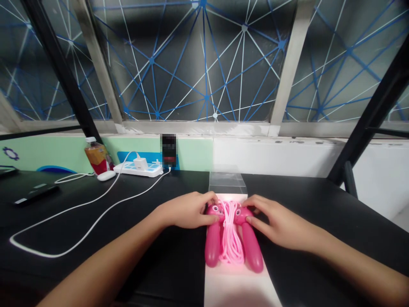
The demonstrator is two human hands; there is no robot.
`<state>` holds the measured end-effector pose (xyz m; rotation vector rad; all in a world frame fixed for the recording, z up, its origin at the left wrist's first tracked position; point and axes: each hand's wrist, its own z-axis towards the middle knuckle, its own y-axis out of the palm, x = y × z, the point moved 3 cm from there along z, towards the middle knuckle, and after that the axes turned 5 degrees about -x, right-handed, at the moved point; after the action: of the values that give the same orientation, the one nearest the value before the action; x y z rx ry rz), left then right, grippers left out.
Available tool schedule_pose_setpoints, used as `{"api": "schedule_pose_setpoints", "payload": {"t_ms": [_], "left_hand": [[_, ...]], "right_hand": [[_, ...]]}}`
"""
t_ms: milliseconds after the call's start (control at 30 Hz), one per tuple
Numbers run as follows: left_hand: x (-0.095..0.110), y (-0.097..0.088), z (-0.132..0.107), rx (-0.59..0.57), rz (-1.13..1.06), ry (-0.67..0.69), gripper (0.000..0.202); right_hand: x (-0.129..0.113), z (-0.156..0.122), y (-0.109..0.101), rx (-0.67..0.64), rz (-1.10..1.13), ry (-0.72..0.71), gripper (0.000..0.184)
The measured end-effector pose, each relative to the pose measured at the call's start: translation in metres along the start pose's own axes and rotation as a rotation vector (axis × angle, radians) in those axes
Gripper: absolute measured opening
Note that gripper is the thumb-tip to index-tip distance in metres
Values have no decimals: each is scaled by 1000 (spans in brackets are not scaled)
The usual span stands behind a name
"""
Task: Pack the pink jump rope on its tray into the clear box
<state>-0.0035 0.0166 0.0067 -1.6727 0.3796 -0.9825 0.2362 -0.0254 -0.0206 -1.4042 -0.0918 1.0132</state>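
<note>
A pink jump rope (230, 238) lies on a long white box or card (238, 288), its cord bundled between two dark pink handles with round, eyed heads. My left hand (191, 209) pinches the head of the left handle between thumb and fingers. On the other side, my right hand (271, 217) grips the head of the right handle the same way. Both handles point toward me, their lower ends spread slightly apart. Behind the rope, a clear plastic piece (227, 182) extends from the far end of the white piece.
A white power strip (139, 169) with a plugged charger stands at the back left, beside a drink bottle (96, 155) and a white mouse (106, 175). A white cable (96, 230) loops over the black table (297, 200). A phone (169, 151) leans against the wall.
</note>
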Motion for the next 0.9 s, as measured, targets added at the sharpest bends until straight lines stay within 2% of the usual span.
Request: {"api": "schedule_pose_setpoints", "payload": {"t_ms": [167, 567, 767, 900], "left_hand": [[-4, -2, -1, -53, -46, 22, 34], [-5, -2, -1, -18, -33, 7, 29], [-1, -2, 0, 17, 7, 7, 28], [4, -3, 1, 49, 45, -3, 31]], "right_hand": [[3, -1, 0, -11, -27, 29, 27], [-1, -2, -1, -31, 7, 34, 26], [4, 1, 8, 68, 146, 31, 23], [8, 3, 14, 130, 241, 50, 31]]}}
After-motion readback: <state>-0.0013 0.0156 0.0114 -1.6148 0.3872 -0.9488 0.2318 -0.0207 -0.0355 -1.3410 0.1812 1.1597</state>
